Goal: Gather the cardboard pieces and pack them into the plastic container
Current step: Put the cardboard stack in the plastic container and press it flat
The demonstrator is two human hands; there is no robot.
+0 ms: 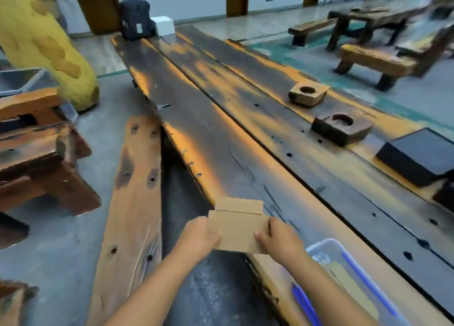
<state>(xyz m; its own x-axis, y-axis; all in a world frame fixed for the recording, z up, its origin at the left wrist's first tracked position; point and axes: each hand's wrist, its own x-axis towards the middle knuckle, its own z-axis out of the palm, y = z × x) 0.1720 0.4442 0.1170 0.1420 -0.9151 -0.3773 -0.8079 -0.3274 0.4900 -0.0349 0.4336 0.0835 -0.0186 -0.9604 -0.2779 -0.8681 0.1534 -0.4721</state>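
Observation:
A flat brown cardboard piece (237, 229) hangs over the near left edge of the long dark wooden table (245, 134). My left hand (200, 233) grips its left side and my right hand (277, 237) grips its right side. A second cardboard piece (239, 205) lies just beyond it, partly covered by the held one. The clear plastic container (329, 245) with blue handles stands at the lower right of the table, next to my right forearm, and cardboard lies flat inside it.
Two wooden blocks with round holes (308, 94) (341, 126) and a black box (417, 153) sit along the table's right side. A black backpack (136, 18) and a white box (163, 25) stand at the far end. A long bench (134, 215) runs along the left.

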